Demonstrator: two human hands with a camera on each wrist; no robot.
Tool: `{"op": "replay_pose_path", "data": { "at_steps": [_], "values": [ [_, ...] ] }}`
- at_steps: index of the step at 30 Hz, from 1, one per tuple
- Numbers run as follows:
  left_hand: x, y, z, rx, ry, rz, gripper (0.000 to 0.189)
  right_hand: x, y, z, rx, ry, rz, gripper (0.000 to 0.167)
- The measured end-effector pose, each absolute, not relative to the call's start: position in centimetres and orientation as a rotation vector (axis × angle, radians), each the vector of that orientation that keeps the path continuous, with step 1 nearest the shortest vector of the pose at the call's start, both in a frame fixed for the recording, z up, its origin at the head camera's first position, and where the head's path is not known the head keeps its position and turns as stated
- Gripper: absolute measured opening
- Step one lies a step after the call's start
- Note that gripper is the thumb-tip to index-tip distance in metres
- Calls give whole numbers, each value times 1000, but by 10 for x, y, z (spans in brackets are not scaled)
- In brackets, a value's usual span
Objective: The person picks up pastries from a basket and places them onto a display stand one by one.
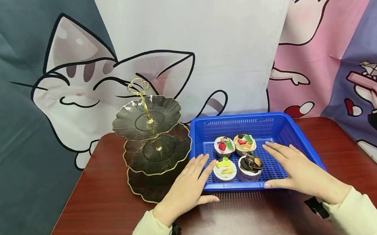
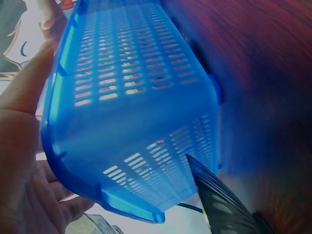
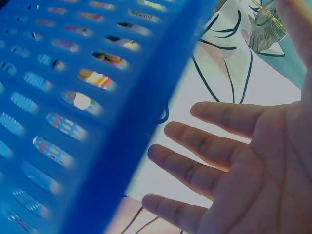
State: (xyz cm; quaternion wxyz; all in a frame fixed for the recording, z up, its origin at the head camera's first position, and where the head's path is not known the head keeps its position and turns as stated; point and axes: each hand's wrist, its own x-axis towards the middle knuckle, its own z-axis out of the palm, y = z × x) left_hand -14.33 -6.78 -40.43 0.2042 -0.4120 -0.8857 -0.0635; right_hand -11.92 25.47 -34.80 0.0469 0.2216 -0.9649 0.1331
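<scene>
A blue plastic basket (image 1: 252,184) holds several cupcakes, grouped toward its left and middle. One has dark chocolate topping (image 1: 250,162), another yellow fruit (image 1: 225,168); behind them are a cupcake with a red berry (image 1: 224,145) and one with mixed fruit (image 1: 245,144). My left hand (image 1: 187,185) hovers at the basket's front left corner, fingers extended. Over the front right part my right hand (image 1: 295,169) is spread. The right wrist view shows its straight fingers (image 3: 195,170) with nothing held. In the left wrist view the basket's slotted wall (image 2: 131,117) stands beside the hand.
Left of the basket stands a three-tier dark tray stand (image 1: 153,148) with gold rims and a gold handle, close to my left hand. Both rest on a reddish-brown wooden table (image 1: 92,221). A cartoon-printed cloth (image 1: 198,23) hangs behind the table.
</scene>
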Motion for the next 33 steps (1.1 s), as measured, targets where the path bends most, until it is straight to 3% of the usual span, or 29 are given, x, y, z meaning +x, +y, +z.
{"op": "replay_pose_path", "data": {
  "at_steps": [11, 22, 33],
  "values": [
    [-149, -73, -414, -1010, -2403, -42, 84, -136, 254, -327, 584, -3006, 444, 83],
    [-149, -78, -426, -1013, -2397, -80, 80, -159, 250, -344, 584, -2863, 554, 67],
    [-151, -83, -430, -1033, -2329, -139, 81, -168, 242, -374, 572, -2965, 548, 77]
  ]
}}
